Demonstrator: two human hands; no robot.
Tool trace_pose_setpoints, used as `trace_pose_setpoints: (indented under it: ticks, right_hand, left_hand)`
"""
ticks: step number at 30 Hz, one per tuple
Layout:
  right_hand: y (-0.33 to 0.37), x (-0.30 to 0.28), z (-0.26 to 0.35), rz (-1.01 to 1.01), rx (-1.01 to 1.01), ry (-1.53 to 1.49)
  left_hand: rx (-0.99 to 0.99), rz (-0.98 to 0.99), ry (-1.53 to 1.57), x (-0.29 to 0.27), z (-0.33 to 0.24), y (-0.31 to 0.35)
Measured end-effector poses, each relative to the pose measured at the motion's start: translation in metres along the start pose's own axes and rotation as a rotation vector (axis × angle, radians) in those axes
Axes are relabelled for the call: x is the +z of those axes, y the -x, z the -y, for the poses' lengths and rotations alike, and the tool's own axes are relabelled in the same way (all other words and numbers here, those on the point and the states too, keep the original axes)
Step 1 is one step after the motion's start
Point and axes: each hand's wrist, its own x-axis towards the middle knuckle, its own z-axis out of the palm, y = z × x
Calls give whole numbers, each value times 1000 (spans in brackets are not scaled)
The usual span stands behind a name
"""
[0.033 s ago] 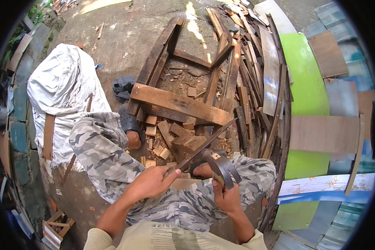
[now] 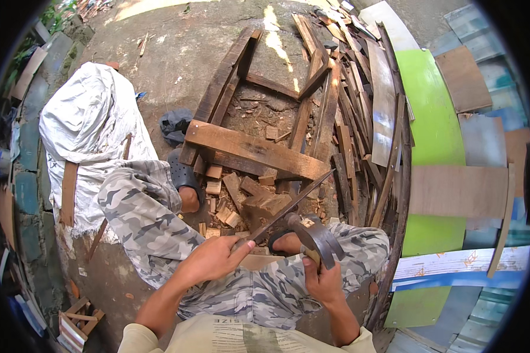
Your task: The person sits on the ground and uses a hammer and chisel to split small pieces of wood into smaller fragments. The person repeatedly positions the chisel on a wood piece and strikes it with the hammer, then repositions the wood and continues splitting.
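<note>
My left hand (image 2: 218, 257) is closed around the near end of a long, dark metal blade (image 2: 285, 212). The blade tapers to a point that reaches up and right in front of the wooden frame's thick board; its handle is hidden in my fist. In my right hand (image 2: 325, 283) is a claw hammer (image 2: 319, 236), gripped by its wooden handle close under the head. The hammer head hangs over my right knee, beside the blade. Just beyond the blade sits a chunky wooden block (image 2: 268, 206), with several small cut wood pieces (image 2: 227, 215) around it.
A frame of heavy timbers (image 2: 253, 147) lies ahead on the concrete. To its right is a long pile of wood strips (image 2: 356, 117), then green and grey sheets (image 2: 433, 117). A white sack (image 2: 91, 112) lies left, beside a block wall (image 2: 26, 194).
The hammer head has shifted very slightly to the right and tilted a little. My left hand and the blade stay almost where they were.
</note>
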Motion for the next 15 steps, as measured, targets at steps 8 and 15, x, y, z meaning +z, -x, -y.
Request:
trace_pose_setpoints:
  ticks: [8, 15]
  right_hand:
    - [20, -18, 45, -540, -90, -765]
    - [-8, 15, 10, -146, 85, -119]
  left_hand:
    - [6, 23, -18, 2, 5, 2]
    - [6, 3, -22, -3, 6, -7]
